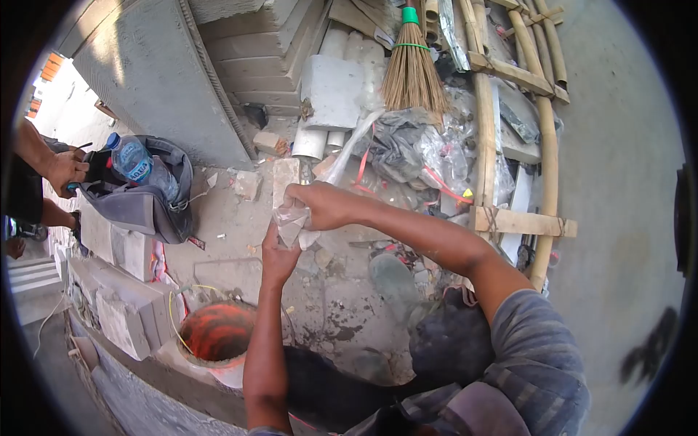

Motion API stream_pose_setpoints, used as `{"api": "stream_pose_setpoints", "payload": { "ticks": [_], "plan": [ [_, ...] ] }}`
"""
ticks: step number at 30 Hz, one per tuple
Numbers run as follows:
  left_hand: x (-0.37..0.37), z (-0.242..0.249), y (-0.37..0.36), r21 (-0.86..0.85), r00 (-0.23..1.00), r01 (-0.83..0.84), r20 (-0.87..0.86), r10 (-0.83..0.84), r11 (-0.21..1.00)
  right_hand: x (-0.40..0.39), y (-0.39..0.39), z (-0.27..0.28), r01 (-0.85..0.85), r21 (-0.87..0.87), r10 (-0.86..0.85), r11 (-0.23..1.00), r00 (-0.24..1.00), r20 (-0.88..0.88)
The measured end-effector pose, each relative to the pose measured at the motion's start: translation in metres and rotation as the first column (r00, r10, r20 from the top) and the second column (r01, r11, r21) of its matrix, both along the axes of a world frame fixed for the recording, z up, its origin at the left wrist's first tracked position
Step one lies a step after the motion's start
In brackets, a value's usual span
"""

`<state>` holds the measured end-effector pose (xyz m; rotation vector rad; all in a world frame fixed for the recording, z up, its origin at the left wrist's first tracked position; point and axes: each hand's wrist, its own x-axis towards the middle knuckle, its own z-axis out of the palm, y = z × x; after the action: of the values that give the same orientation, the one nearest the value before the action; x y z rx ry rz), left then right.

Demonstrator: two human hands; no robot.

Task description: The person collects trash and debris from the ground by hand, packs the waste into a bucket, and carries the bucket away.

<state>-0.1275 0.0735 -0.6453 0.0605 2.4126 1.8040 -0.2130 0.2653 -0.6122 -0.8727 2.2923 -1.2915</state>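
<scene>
Centrally, one clear plastic piece (291,224), fingers of left hand (279,257) and right hand (314,206) closed on it; bucket (231,375) near left.

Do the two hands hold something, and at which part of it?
Yes, what looks like a piece of thin plastic: the right hand grips its upper end, the left hand its lower side.

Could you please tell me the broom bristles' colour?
The bristles are tan, best seen in the head view.
</scene>
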Motion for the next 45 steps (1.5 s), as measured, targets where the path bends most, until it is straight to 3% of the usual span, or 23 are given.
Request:
{"api": "stream_pose_setpoints", "payload": {
  "ticks": [2, 5, 6, 7, 9, 11, 14, 17, 20, 23, 24, 27, 29, 31, 33, 36, 39, 40, 43, 45],
  "plan": [
    [0.003, -0.007, -0.002, 0.21, 0.975, -0.021, 0.222, -0.027, 0.978, -0.002, 0.004, 0.014, 0.0, 0.038, -0.004, 0.999, 0.994, 0.105],
    [0.01, -0.011, 0.018, 0.213, 0.957, -0.162, 0.27, 0.101, 0.964, -0.017, 0.038, 0.008, -0.059, 0.217, 0.112, 0.974, 0.965, -0.237],
    [0.012, -0.013, 0.021, 0.157, 0.961, -0.134, 0.262, 0.089, 0.979, -0.027, 0.058, 0.01, 0.1, 0.339, -0.016, 0.935, 0.97, -0.244],
    [0.014, -0.017, 0.021, 0.146, 0.954, -0.127, 0.288, 0.08, 0.981, -0.039, 0.081, 0.014, 0.259, 0.454, -0.147, 0.853, 0.952, -0.267],
    [0.018, -0.032, 0.012, 0.118, 0.94, -0.118, 0.333, 0.073, 0.986, -0.076, 0.13, -0.016, 0.711, 0.483, -0.433, 0.51, 0.698, -0.57],
    [0.021, -0.049, 0.001, 0.052, 0.909, -0.129, 0.405, 0.097, 0.99, -0.1, 0.172, -0.013, 0.627, 0.677, -0.571, 0.387, 0.739, -0.358],
    [0.022, -0.064, -0.005, -0.051, 0.894, -0.101, 0.433, 0.114, 0.994, -0.095, 0.191, -0.079, 0.596, 0.613, -0.533, 0.519, 0.786, -0.314],
    [0.022, -0.064, 0.0, -0.049, 0.905, -0.087, 0.414, 0.099, 0.995, -0.056, 0.142, -0.058, 0.606, 0.638, -0.396, 0.476, 0.795, -0.46],
    [0.021, -0.07, 0.006, -0.113, 0.947, -0.04, 0.312, 0.074, 0.993, -0.049, 0.125, -0.042, 0.811, 0.483, -0.118, 0.33, 0.543, -0.831],
    [0.02, -0.07, 0.007, -0.129, 0.959, 0.016, 0.284, 0.021, 0.992, -0.108, 0.149, -0.056, 0.554, 0.683, -0.114, 0.476, 0.809, -0.577],
    [0.021, -0.065, 0.009, -0.116, 0.955, 0.028, 0.298, 0.008, 0.993, -0.112, 0.155, -0.061, 0.536, 0.643, -0.051, 0.547, 0.788, -0.613],
    [0.02, -0.046, 0.007, -0.123, 0.946, 0.024, 0.324, 0.018, 0.992, -0.099, 0.152, -0.077, 0.461, 0.757, 0.108, 0.464, 0.819, -0.564],
    [0.022, -0.065, -0.007, -0.146, 0.941, -0.012, 0.332, 0.06, 0.989, -0.058, 0.149, -0.09, 0.518, 0.563, -0.028, 0.644, 0.751, -0.659],
    [0.024, -0.079, -0.012, -0.146, 0.93, -0.022, 0.361, 0.074, 0.989, -0.004, 0.127, -0.077, 0.316, 0.62, 0.073, 0.718, 0.852, -0.518],
    [0.026, -0.085, -0.011, -0.14, 0.913, -0.014, 0.401, 0.07, 0.99, 0.046, 0.102, -0.062, 0.189, 0.567, 0.105, 0.802, 0.889, -0.445],
    [0.026, -0.063, 0.012, -0.01, 0.851, 0.088, 0.521, -0.07, 0.996, 0.042, 0.102, -0.069, 0.169, 0.672, 0.109, 0.721, 0.93, -0.35],
    [0.037, -0.075, 0.016, -0.004, 0.848, 0.239, 0.489, -0.207, 0.971, 0.028, 0.129, -0.057, 0.303, 0.71, 0.001, 0.636, 0.919, -0.394],
    [0.038, -0.078, 0.016, -0.014, 0.85, 0.287, 0.464, -0.248, 0.958, 0.018, 0.136, -0.061, 0.174, 0.774, -0.044, 0.609, 0.982, -0.186],
    [0.038, -0.08, 0.019, -0.062, 0.831, 0.23, 0.533, -0.162, 0.971, 0.023, 0.133, -0.081, 0.057, 0.788, -0.016, 0.613, 0.998, -0.06],
    [0.036, -0.077, 0.026, 0.004, 0.822, 0.204, 0.542, -0.173, 0.979, 0.025, 0.126, -0.094, 0.076, 0.771, -0.005, 0.633, 0.996, -0.094]
  ]
}}
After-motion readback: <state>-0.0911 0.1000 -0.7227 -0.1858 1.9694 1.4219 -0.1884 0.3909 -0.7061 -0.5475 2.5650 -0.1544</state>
